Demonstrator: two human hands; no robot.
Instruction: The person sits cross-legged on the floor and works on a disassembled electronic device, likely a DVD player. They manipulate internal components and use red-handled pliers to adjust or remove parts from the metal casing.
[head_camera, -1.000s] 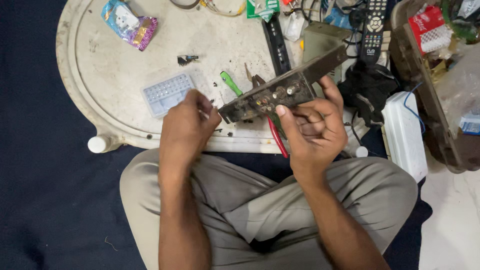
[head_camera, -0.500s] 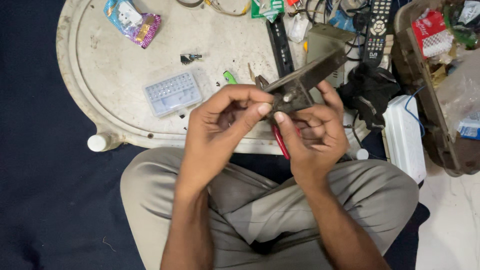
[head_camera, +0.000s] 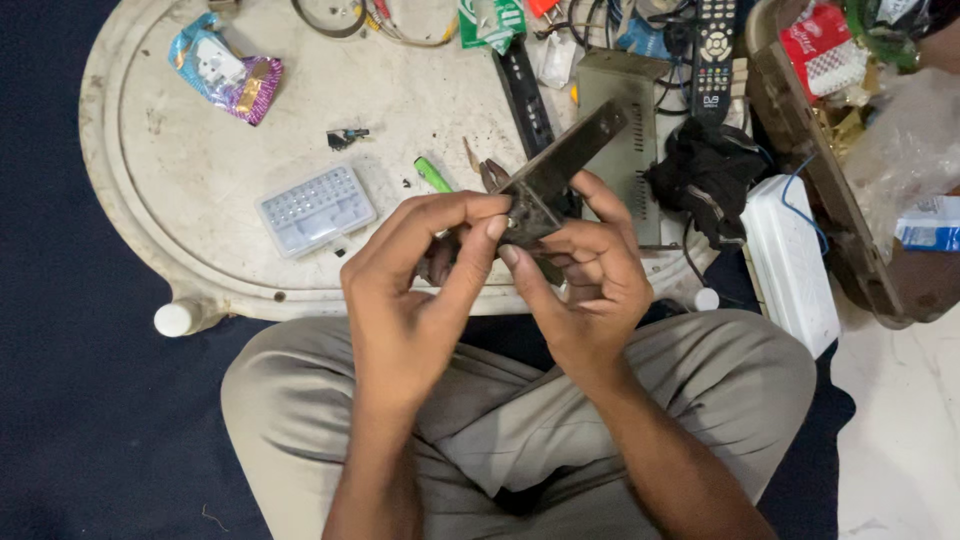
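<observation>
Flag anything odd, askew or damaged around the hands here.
Nothing looks broken or spilled. The left hand and right hand both grip a dark metal bracket, held tilted over the white tray. The tray is cluttered: small clear case, green marker, crumpled wrapper.

The left hand (head_camera: 420, 290) is off the tabletop (head_camera: 200, 140), where it rested a second ago beside the clear compartment box (head_camera: 316, 208), and is now raised in front of the chest. Its thumb and forefinger meet the lower end of the dark metal bracket (head_camera: 560, 170); half a second ago they were just arriving there. The bracket is tilted steeper than before, its upper end pointing further toward the far edge of the tabletop. The right hand (head_camera: 585, 285) has shifted its grip: fingers now wrap the lower part from beneath. The green-handled tool (head_camera: 433, 174), partly hidden earlier, is now exposed.
</observation>
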